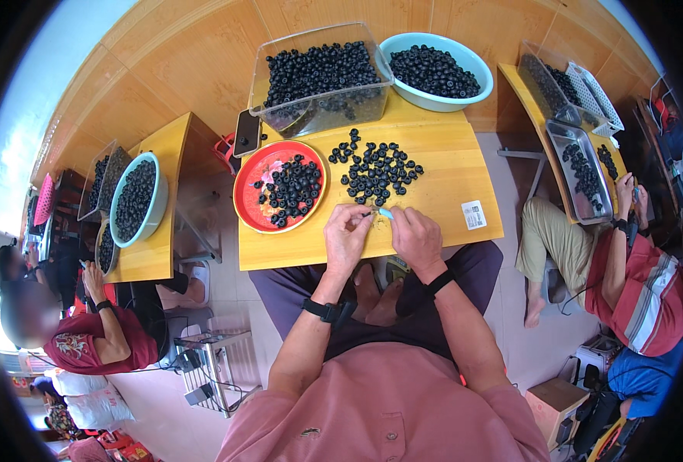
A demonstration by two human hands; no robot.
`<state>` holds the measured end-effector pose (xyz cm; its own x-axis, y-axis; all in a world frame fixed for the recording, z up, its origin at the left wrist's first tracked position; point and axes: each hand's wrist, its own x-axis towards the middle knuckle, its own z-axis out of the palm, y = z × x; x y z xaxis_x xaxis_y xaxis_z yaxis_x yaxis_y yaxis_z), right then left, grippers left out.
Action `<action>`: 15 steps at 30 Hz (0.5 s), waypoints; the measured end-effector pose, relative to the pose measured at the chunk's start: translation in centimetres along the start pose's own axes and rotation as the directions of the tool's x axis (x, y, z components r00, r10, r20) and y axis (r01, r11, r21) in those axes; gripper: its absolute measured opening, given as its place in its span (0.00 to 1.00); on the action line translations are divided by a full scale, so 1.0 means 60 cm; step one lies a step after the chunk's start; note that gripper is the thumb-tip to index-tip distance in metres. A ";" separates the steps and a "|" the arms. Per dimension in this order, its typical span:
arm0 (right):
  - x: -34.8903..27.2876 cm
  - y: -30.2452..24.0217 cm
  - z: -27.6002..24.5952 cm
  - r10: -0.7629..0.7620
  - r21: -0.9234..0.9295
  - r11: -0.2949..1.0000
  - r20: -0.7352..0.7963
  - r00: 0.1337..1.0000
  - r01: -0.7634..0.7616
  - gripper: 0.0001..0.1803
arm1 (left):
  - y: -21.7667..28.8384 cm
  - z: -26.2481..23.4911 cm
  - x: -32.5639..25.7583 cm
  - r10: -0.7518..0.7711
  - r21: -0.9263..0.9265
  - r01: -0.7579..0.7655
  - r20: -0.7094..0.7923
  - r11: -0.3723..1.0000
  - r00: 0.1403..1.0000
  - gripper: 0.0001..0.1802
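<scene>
Head view: from the left, a red round tray [263, 163] sits at the left of my yellow table [453, 177], with a share of dark round beads [295, 185] lying loose in it. A clear plastic bin [334, 115] heaped with more stands at the far side. My left hand [344, 235] is at the near edge, thumb and forefinger closed in a pinch on what looks like one small dark bead [371, 213] (my fingertips cover most of it). Just beyond my hands lies a scattered batch [380, 169], many showing a pale hole or ring. I judge each one light, hard and smooth, apt to roll or slip from a careless pinch; I would hold it across its sides with the finger pads, clear of the hole. How fragile the rim is, I cannot tell. To the right, my right hand [417, 239] is closed around a slim light-blue tool [387, 213], its tip close to my left fingertips. It looks light and stiff, best held low on the shaft. Far right stands a pale-blue basin [480, 92], filled with more beads.
</scene>
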<state>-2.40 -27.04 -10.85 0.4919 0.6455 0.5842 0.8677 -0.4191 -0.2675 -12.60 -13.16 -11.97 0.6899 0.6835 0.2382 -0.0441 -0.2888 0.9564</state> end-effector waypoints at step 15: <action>0.001 0.000 -0.007 -0.066 0.045 0.997 -0.024 0.998 0.067 0.05 | -0.015 0.002 0.005 -0.099 -0.007 0.099 0.035 0.995 0.995 0.16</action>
<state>-2.38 -27.28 -10.50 0.4319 0.6565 0.6185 0.9010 -0.3458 -0.2620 -12.30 -12.77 -12.77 0.7161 0.6844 0.1367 0.0194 -0.2153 0.9764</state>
